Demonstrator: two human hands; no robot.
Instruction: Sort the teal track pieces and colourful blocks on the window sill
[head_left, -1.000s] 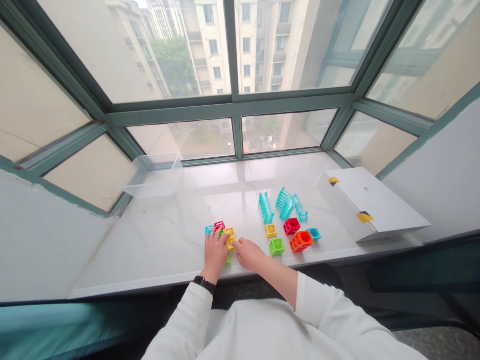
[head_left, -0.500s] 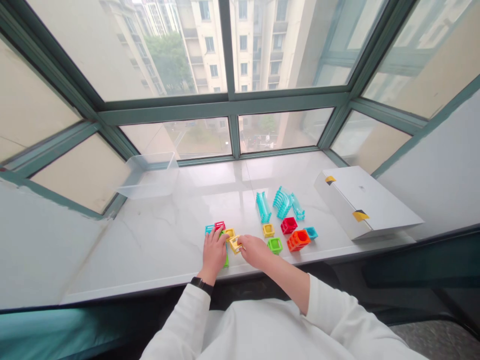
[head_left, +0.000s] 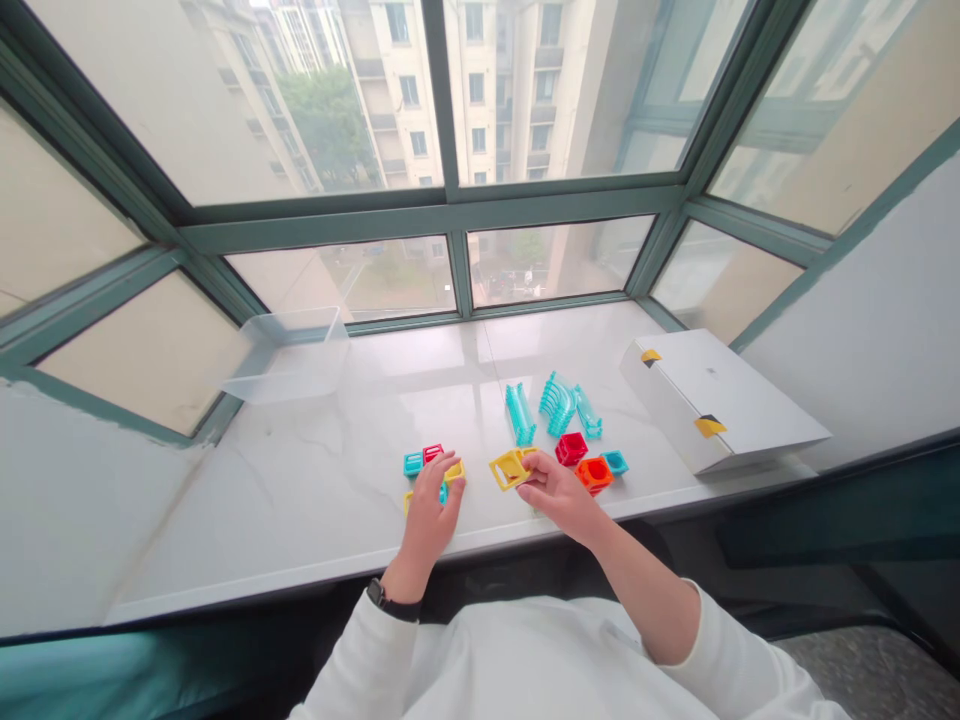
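Note:
My right hand (head_left: pixel 564 500) pinches a yellow open-framed toy block (head_left: pixel 508 468) between thumb and fingers, above the white sill. To the left, my left hand (head_left: pixel 433 510) is open, with fingers apart over a small group of blocks. In that group are a blue block (head_left: pixel 413 464), a red block (head_left: pixel 433 454) and a yellow block (head_left: pixel 456 471) beside my thumb; my hand partly hides the rest. Whether my fingertips touch them I cannot tell. Beyond my right hand sit a red cube (head_left: pixel 571 448), an orange block (head_left: pixel 594 475) and a blue block (head_left: pixel 615 462).
Clear turquoise track pieces, one straight (head_left: pixel 520 414) and one curved (head_left: pixel 557 403), lie behind the blocks. A transparent plastic bin (head_left: pixel 289 385) stands at the back left. On the right is a white box (head_left: pixel 720 395) with yellow-black tabs. Windows border the sill (head_left: pixel 315 520).
My right hand has moved right, away from the left group, carrying the yellow block. My left hand's fingers have spread and lifted. The view has shifted slightly.

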